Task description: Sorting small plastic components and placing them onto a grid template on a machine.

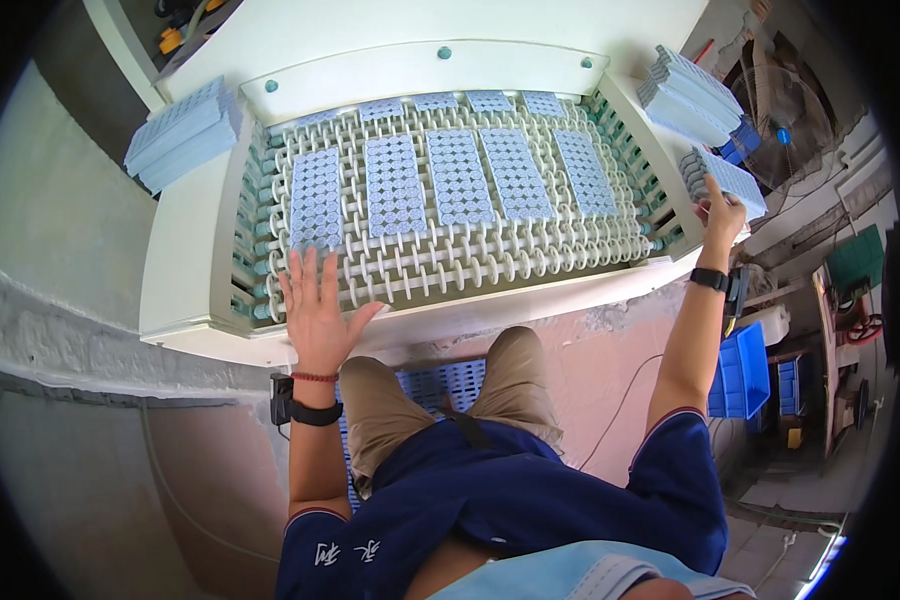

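Observation:
My left hand is open, fingers spread, over the near left of the roller conveyor. Its fingertips are at the near end of a light-blue panel made of small round boards; whether they touch it I cannot tell. More such panels lie side by side on the white wheeled rollers, with another row partly under the machine's cover. At the right side, my right hand has its index finger stretched along a stack of light-blue panels. Its other fingers are curled at the stack's near edge, gripping a panel there.
Further stacks of panels stand on the machine's left ledge and right ledge. A round fan is beyond the right side. Lower right are a blue bin and a cluttered shelf. A cable runs across the floor.

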{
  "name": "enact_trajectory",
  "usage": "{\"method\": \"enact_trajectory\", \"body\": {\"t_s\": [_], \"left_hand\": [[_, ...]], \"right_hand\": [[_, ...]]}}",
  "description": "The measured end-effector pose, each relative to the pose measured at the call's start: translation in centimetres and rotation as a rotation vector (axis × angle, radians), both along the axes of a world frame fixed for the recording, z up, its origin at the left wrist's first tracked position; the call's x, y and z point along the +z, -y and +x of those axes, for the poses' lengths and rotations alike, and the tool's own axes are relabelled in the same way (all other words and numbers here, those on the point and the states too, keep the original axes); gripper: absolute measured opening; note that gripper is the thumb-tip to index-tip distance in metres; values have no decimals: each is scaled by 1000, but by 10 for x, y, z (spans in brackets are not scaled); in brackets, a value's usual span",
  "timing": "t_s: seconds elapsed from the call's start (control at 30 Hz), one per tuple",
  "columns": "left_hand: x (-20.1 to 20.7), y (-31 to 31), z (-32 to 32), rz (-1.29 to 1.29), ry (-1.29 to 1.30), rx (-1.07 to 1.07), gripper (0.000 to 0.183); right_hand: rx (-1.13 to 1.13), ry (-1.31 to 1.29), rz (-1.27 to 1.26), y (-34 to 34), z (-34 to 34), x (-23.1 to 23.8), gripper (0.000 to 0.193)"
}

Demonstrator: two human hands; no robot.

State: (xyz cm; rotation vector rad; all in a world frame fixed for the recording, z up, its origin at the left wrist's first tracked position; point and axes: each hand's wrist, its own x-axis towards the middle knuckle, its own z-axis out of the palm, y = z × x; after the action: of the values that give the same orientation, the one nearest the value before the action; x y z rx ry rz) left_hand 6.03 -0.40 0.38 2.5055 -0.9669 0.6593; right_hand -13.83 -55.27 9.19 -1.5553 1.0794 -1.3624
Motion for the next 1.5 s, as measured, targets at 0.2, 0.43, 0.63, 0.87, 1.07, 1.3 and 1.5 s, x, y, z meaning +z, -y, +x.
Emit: {"method": "enact_trajectory", "body": {"t_s": [0.2,0.43,0.63,0.87,1.07,1.3,1.5], "left_hand": [[-2,2,1,-21,11,-19,83],[-2,0,1,-6,17,-2,82],[0,-2,0,-36,18,4,80],[0,-8,-6,-265,-23,-122,72],[9,8,-72,-1397,-1232,-751,59],[1,-16,-80,-1508,-1620,-573,47],[-20,-38,-86,-1596,-1584,-424,30]], "right_hand": [[88,398,114,8,-27,-7,54],[149,505,343,15,-29,7,27],[242,469,255,28,-49,-20,14],[713,348,198,-163,-22,-36,12],[1327,184,545,-314,10,-59,21],[1689,-81,742,-395,34,-78,25],[1556,-379,451,-392,46,-93,10]]}}
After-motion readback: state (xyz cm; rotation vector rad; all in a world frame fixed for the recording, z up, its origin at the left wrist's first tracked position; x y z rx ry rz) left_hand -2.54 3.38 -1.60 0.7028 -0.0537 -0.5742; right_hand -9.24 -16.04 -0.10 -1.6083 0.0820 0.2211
